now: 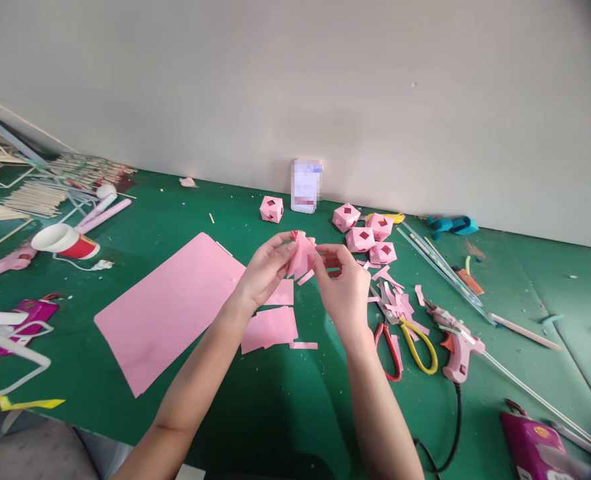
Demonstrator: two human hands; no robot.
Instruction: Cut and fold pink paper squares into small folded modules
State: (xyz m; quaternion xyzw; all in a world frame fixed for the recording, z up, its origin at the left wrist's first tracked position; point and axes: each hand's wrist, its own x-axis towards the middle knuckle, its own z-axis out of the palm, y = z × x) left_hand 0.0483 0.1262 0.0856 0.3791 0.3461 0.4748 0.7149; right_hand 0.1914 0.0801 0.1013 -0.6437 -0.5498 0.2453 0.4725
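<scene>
A small folded piece of pink paper is held up over the green table between my two hands. My left hand pinches its left side, and my right hand grips its right side between thumb and fingers. Just below my left hand lie cut pink paper pieces. Left of them, a large pink sheet lies flat. Several folded pink paper shapes with diamond openings stand beyond my right hand, and another one is left of the phone.
A phone leans on the wall. Scissors, paper scraps and a pink glue gun lie at right. On the left are a paper cup, sticks and a magenta box. Another magenta box is lower right.
</scene>
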